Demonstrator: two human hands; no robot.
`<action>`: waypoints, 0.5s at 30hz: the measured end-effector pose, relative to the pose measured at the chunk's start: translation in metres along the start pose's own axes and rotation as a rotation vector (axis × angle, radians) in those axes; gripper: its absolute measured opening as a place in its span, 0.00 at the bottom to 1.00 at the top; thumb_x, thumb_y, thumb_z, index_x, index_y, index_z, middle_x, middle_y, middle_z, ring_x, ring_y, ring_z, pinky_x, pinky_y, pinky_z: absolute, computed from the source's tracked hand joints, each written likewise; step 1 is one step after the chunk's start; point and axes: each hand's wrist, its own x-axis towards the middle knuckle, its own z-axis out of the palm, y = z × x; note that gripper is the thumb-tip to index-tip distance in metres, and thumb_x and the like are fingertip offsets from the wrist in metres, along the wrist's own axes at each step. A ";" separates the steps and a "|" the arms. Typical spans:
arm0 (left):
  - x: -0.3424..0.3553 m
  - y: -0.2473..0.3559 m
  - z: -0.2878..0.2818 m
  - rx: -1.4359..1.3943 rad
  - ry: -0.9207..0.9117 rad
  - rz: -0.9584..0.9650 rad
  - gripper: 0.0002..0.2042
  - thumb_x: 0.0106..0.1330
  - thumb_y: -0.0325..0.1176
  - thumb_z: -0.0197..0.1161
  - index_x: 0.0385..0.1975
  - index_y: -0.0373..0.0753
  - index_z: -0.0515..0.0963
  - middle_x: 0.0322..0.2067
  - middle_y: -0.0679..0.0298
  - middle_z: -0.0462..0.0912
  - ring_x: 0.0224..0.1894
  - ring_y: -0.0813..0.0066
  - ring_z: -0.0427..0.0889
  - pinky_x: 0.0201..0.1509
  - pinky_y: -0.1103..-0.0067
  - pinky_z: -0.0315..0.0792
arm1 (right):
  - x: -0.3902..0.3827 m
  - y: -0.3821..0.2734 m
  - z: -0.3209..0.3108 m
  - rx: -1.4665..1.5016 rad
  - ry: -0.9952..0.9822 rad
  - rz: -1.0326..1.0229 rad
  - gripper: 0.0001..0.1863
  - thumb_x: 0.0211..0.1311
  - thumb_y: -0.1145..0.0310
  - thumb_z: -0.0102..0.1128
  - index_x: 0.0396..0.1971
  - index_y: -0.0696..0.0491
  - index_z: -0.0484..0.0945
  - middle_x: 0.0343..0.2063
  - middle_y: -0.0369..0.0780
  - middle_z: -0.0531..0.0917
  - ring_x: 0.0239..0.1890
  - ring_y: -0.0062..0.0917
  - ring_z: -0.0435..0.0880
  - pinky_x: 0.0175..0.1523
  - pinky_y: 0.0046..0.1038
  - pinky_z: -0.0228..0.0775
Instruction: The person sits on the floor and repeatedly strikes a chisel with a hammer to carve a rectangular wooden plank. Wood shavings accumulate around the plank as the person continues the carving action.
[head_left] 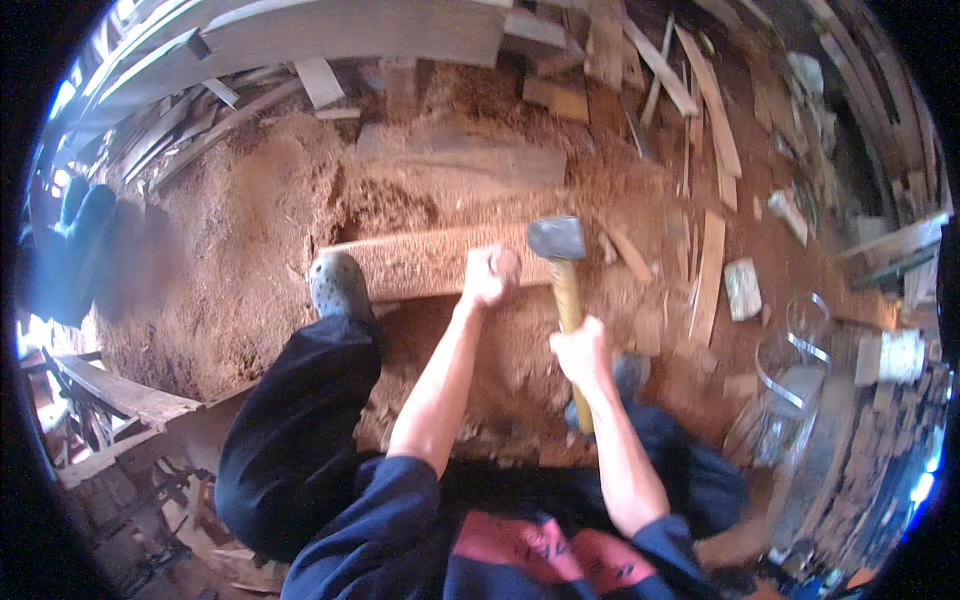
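Observation:
A pale wooden board (420, 262) lies across the sawdust-covered ground in front of me. My left hand (492, 275) is a closed fist over the board, right of its middle. Whatever the fist may hold is hidden, and the hand is slightly blurred. My right hand (582, 350) grips the yellowish handle of a hammer (566, 292). The dark metal hammer head points away from me, by the board's right end, to the right of my left fist. My left foot, in a grey clog (340, 284), rests at the board's left end.
Sawdust (240, 200) is heaped to the left. Several wood strips (710, 100) and offcuts litter the far right. A wide plank (460, 155) lies beyond the board. A curled metal strip (780, 385) and a white container (902, 357) are at right. A blurred bluish shape (75, 250) shows far left.

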 end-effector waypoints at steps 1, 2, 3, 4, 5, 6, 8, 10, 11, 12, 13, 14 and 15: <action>0.005 -0.004 0.003 0.000 0.028 0.069 0.07 0.39 0.29 0.59 0.19 0.35 0.72 0.16 0.62 0.75 0.19 0.76 0.71 0.25 0.78 0.67 | -0.001 -0.004 -0.017 0.109 -0.042 -0.015 0.06 0.41 0.75 0.59 0.21 0.58 0.71 0.13 0.38 0.74 0.12 0.21 0.72 0.15 0.25 0.63; -0.012 -0.011 0.009 -0.004 0.018 0.094 0.07 0.39 0.29 0.59 0.19 0.35 0.72 0.16 0.62 0.75 0.19 0.76 0.70 0.25 0.78 0.66 | -0.009 -0.005 -0.028 0.254 -0.061 0.039 0.07 0.41 0.80 0.56 0.19 0.53 0.68 0.12 0.32 0.70 0.10 0.14 0.68 0.12 0.19 0.57; -0.015 0.001 0.011 -0.071 0.034 0.068 0.06 0.39 0.29 0.59 0.18 0.36 0.72 0.14 0.61 0.73 0.18 0.77 0.69 0.24 0.78 0.65 | -0.021 -0.017 -0.037 0.375 -0.005 -0.045 0.08 0.41 0.81 0.55 0.18 0.52 0.67 0.12 0.31 0.68 0.10 0.12 0.67 0.12 0.18 0.57; -0.014 0.000 0.012 -0.070 0.027 0.045 0.07 0.39 0.29 0.59 0.18 0.36 0.72 0.14 0.60 0.72 0.19 0.77 0.69 0.24 0.78 0.66 | -0.028 -0.025 -0.046 0.492 0.051 -0.141 0.10 0.40 0.82 0.54 0.17 0.51 0.66 0.11 0.30 0.67 0.11 0.11 0.67 0.12 0.17 0.56; -0.012 -0.001 0.013 -0.069 0.018 0.023 0.07 0.40 0.30 0.59 0.19 0.36 0.72 0.14 0.60 0.72 0.19 0.77 0.70 0.25 0.78 0.66 | -0.028 -0.023 -0.041 0.570 0.086 -0.164 0.05 0.40 0.81 0.57 0.19 0.56 0.72 0.15 0.32 0.73 0.19 0.18 0.73 0.25 0.24 0.65; -0.012 -0.001 0.018 -0.073 -0.001 0.001 0.07 0.40 0.30 0.60 0.19 0.36 0.73 0.14 0.59 0.72 0.19 0.77 0.70 0.25 0.77 0.67 | -0.032 -0.024 -0.030 0.360 0.228 -0.294 0.04 0.42 0.78 0.58 0.21 0.58 0.73 0.17 0.37 0.77 0.20 0.24 0.77 0.27 0.28 0.69; -0.010 -0.004 0.020 -0.100 0.033 0.082 0.08 0.41 0.32 0.61 0.18 0.36 0.72 0.15 0.56 0.73 0.18 0.71 0.72 0.26 0.75 0.68 | -0.016 0.001 -0.008 -0.178 0.045 -0.144 0.07 0.43 0.73 0.60 0.23 0.61 0.75 0.19 0.46 0.80 0.23 0.34 0.81 0.31 0.33 0.72; -0.001 -0.001 0.015 -0.126 0.080 0.191 0.09 0.42 0.34 0.61 0.18 0.36 0.71 0.16 0.54 0.73 0.18 0.65 0.73 0.27 0.73 0.68 | 0.002 0.004 -0.004 -0.290 -0.064 -0.001 0.13 0.43 0.69 0.60 0.26 0.64 0.76 0.21 0.52 0.80 0.26 0.41 0.82 0.35 0.36 0.73; -0.008 -0.036 0.025 -0.166 0.124 0.146 0.10 0.42 0.35 0.62 0.17 0.36 0.71 0.16 0.53 0.74 0.19 0.59 0.73 0.27 0.71 0.68 | -0.004 -0.005 -0.017 -0.250 -0.053 -0.046 0.14 0.42 0.69 0.60 0.26 0.64 0.76 0.21 0.52 0.80 0.26 0.40 0.82 0.34 0.36 0.73; -0.007 -0.041 0.021 0.115 0.072 0.228 0.10 0.40 0.34 0.62 0.18 0.35 0.71 0.16 0.52 0.73 0.19 0.57 0.73 0.27 0.71 0.68 | -0.007 -0.012 -0.036 -0.222 -0.060 -0.076 0.14 0.42 0.68 0.61 0.26 0.65 0.76 0.21 0.52 0.79 0.26 0.40 0.82 0.34 0.36 0.73; -0.021 -0.028 0.019 0.065 0.035 0.103 0.10 0.39 0.33 0.61 0.18 0.35 0.71 0.16 0.54 0.73 0.19 0.61 0.73 0.26 0.72 0.68 | -0.019 -0.028 -0.050 -0.156 -0.034 -0.015 0.12 0.42 0.70 0.60 0.26 0.64 0.75 0.21 0.51 0.80 0.26 0.39 0.81 0.33 0.35 0.72; -0.012 -0.007 0.016 0.008 0.015 0.020 0.10 0.39 0.33 0.61 0.17 0.35 0.70 0.15 0.55 0.73 0.18 0.64 0.73 0.26 0.74 0.67 | -0.027 -0.027 -0.053 0.039 0.039 -0.150 0.09 0.42 0.73 0.59 0.24 0.62 0.74 0.20 0.48 0.79 0.23 0.33 0.80 0.31 0.32 0.71; -0.011 0.000 0.018 -0.054 -0.001 -0.013 0.09 0.38 0.32 0.61 0.18 0.35 0.70 0.15 0.59 0.72 0.19 0.73 0.72 0.25 0.76 0.66 | -0.025 -0.026 -0.046 0.273 0.108 -0.231 0.06 0.42 0.76 0.58 0.22 0.59 0.72 0.17 0.41 0.75 0.20 0.26 0.75 0.27 0.28 0.67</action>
